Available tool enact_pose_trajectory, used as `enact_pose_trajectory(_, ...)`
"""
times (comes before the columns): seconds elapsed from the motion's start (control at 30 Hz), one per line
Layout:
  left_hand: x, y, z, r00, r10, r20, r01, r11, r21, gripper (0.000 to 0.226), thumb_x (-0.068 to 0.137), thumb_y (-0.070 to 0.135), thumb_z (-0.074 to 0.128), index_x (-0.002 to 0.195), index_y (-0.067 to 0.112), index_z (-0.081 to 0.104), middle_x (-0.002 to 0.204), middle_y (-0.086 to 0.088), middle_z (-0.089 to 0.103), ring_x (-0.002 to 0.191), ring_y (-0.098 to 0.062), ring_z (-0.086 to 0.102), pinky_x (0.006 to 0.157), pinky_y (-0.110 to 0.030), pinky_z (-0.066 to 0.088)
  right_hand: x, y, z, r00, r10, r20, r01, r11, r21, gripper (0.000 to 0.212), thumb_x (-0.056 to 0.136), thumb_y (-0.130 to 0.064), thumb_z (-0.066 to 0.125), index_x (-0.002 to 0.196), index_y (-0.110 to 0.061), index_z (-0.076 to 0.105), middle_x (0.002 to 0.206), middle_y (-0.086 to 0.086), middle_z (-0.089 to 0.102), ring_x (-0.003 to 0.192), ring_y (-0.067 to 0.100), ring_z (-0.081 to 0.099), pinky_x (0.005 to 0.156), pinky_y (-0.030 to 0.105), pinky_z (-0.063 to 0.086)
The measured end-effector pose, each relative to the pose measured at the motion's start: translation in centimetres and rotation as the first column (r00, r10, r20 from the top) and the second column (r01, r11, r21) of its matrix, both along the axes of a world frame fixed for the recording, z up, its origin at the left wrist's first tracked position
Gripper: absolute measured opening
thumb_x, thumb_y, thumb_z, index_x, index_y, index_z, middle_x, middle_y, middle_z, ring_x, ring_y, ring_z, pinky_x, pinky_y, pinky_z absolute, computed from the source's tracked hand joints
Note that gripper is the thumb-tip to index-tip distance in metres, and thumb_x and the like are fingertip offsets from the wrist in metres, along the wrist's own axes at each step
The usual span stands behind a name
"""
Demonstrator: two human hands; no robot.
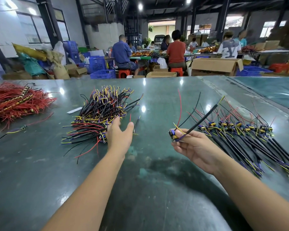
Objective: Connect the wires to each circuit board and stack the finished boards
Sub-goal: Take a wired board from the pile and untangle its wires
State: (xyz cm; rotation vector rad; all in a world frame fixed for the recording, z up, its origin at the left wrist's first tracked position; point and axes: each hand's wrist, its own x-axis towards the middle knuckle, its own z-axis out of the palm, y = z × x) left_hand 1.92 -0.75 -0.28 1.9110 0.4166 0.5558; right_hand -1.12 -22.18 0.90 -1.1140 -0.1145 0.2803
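Nearest, 1 small circuit board (173,135) with wires already attached is pinched between the thumb and fingers of the right hand (194,147), its black cable and red lead pointing up and away. The left hand (119,135) is spread wide, nothing held, at the near edge of the loose wire pile (100,114). To the right, a row of finished boards (237,129) is laid on the green table (157,189), so part of the work is judged done. Farther left, a red-wired heap (18,102) is seen; much evidently remains.
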Motion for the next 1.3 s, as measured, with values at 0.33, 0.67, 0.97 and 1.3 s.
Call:
enact_pose_trajectory(0.33, -2.9, -3.9, 0.8, 0.701, -0.698, 0.146, 0.713, 0.692, -0.117, 0.016, 0.087, 0.002, 0.063, 0.077, 0.014, 0.068, 0.065, 0.005, 0.067, 0.058, -0.002, 0.056, 0.059, -0.015, 0.047, -0.6, 0.8, -0.4, 0.991, 0.125, 0.04, -0.108, 0.95, -0.294, 0.037, 0.062, -0.025, 0.074, 0.092, -0.006, 0.069, 0.073, 0.002, 0.067, 0.063, 0.011, 0.065, 0.062, 0.018, 0.053)
enact_pose_trajectory(0.67, -2.7, -3.4, 0.2, 0.711, -0.701, 0.051, 0.703, 0.709, -0.056, 0.008, 0.081, 0.009, 0.073, 0.073, 0.01, 0.074, 0.067, -0.005, 0.068, 0.065, -0.009, 0.056, 0.068, -0.026, 0.046, -0.6, 1.1, -0.7, 0.988, 0.091, 0.122, -0.017, 0.864, -0.502, 0.026, 0.075, -0.009, 0.077, 0.094, 0.006, 0.068, 0.078, 0.012, 0.068, 0.058, 0.013, 0.062, 0.057, 0.019, 0.05)
enact_pose_trajectory(0.97, -2.5, -3.3, 0.9, 0.761, -0.626, 0.17, 0.647, 0.752, -0.128, 0.028, 0.088, -0.005, 0.056, 0.071, 0.012, 0.069, 0.057, 0.005, 0.064, 0.052, -0.005, 0.055, 0.058, -0.016, 0.049, -0.5, 0.8, -0.3, 0.998, 0.022, 0.059, 0.001, 0.932, -0.361, 0.028, 0.063, -0.02, 0.078, 0.082, -0.002, 0.069, 0.066, 0.006, 0.065, 0.054, 0.011, 0.06, 0.057, 0.018, 0.053)
enact_pose_trajectory(1.3, -2.6, -3.2, 0.8, 0.696, -0.709, 0.112, 0.717, 0.695, -0.06, 0.02, 0.082, 0.0, 0.068, 0.07, 0.016, 0.07, 0.064, 0.004, 0.069, 0.06, -0.005, 0.058, 0.061, -0.017, 0.048, -0.8, 1.0, -0.3, 0.995, 0.06, 0.081, -0.024, 0.92, -0.391, 0.011, 0.071, -0.011, 0.075, 0.077, -0.006, 0.069, 0.065, 0.004, 0.065, 0.056, 0.015, 0.056, 0.058, 0.019, 0.053)
